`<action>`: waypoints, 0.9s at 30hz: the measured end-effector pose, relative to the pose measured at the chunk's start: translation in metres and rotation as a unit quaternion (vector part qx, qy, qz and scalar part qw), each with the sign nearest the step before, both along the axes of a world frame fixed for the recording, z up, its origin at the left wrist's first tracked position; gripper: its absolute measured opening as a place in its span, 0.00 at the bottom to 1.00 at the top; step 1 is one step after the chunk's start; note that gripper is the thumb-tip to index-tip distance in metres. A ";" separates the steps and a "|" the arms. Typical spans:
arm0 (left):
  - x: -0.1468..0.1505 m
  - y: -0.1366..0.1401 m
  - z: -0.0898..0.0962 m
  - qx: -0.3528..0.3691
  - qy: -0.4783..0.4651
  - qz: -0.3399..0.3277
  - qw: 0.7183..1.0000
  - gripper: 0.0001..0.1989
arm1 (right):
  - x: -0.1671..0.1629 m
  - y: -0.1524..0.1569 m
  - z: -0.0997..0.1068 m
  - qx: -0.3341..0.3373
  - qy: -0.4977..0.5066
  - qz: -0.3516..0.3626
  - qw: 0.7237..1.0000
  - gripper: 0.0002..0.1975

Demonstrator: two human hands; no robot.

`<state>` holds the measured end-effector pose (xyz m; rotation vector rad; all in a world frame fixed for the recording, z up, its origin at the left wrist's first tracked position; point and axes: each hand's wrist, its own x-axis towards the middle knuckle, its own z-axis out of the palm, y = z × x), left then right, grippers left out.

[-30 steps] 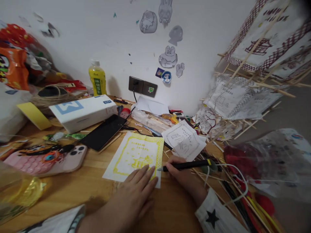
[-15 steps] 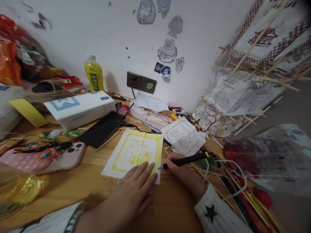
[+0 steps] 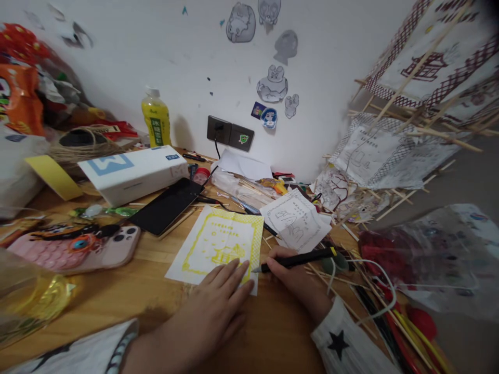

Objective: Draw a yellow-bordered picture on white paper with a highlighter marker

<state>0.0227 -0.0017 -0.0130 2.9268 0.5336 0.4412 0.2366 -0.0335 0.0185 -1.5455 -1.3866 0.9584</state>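
pressing flat on the near edge of the yellow-printed paper [image 3: 220,248], the left hand [image 3: 218,306] lies open with the fingers spread and grips nothing; it only pins the sheet to the wooden table [image 3: 128,291]. the right hand [image 3: 290,275] is closed around a black pen [image 3: 298,258], held like for writing, and its pale tip touches the right lower corner of the sheet, just beside the left fingertips. the paper lies in the middle of the table, in front of the black phone [image 3: 167,206] and near another white drawn sheet [image 3: 296,221]. i judge that the paper is very light and soft, easy to slide or wrinkle, so it is better held down with a flat palm near the place of drawing. the pen is stiff and light, best taken low on the barrel.
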 end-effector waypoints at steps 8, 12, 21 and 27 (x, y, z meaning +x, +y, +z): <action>0.000 0.000 -0.005 -0.002 -0.015 0.005 1.000 0.24 | -0.002 0.002 0.005 0.031 -0.051 0.010 0.998 0.10; 0.001 -0.001 -0.003 -0.002 -0.011 0.007 1.000 0.23 | 0.001 0.004 0.000 0.031 -0.018 0.012 0.999 0.09; 0.002 -0.002 0.005 -0.006 0.006 0.002 1.000 0.21 | 0.004 0.003 -0.004 0.010 0.029 -0.003 1.000 0.10; 0.001 -0.003 0.001 -0.023 -0.018 0.010 1.000 0.16 | 0.000 0.000 0.002 0.009 -0.005 0.022 1.000 0.10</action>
